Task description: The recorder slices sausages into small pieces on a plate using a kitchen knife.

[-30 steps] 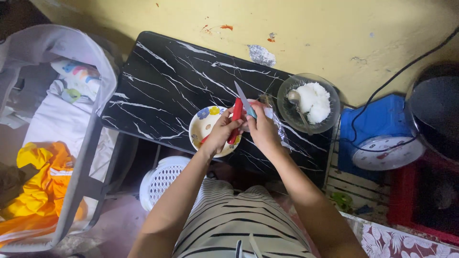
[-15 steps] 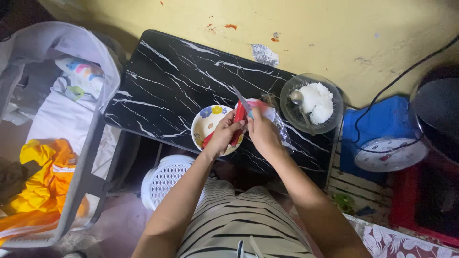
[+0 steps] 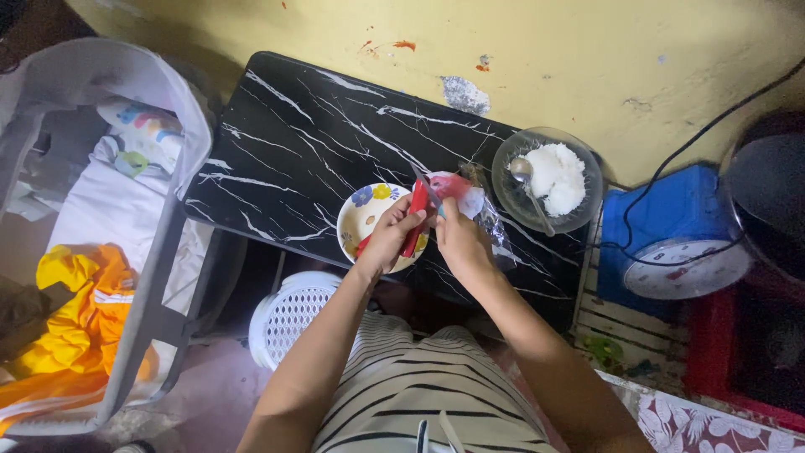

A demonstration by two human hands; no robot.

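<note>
Where both forearms run up from the striped lap to meet above the near edge of the black marble-patterned table [image 3: 319,143], the left hand [image 3: 387,239] is curled shut around the red handles of a pair of scissors [image 3: 417,216], blades angled up and away toward the wall. Right hand [image 3: 457,239]: fingers closed, pinching a red and clear plastic sachet [image 3: 453,186] at the blade tips; whether the blades are cutting into it cannot be told. Beneath the left hand, a small cream bowl with painted flowers [image 3: 362,214], partly covered by the wrist. Just right of the sachet, a glass bowl of white rice [image 3: 549,178] with a metal spoon [image 3: 528,184] resting in it, handle pointing toward the person. Compared with half a second earlier, hands, scissors and sachet keep nearly the same place over the flowered bowl; the scissors stand a little more upright. Room: far and left parts of the tabletop lie bare; the right end is taken by the rice bowl, which sits close to the table's edge. Off the table, right: a blue box [image 3: 671,210] with a round white clock face [image 3: 683,268] lying on it and a black cable crossing. Left: a grey fabric-sided crib [image 3: 159,277] holding yellow cloth. Under the table edge: a white perforated plastic stool [image 3: 289,315].
</note>
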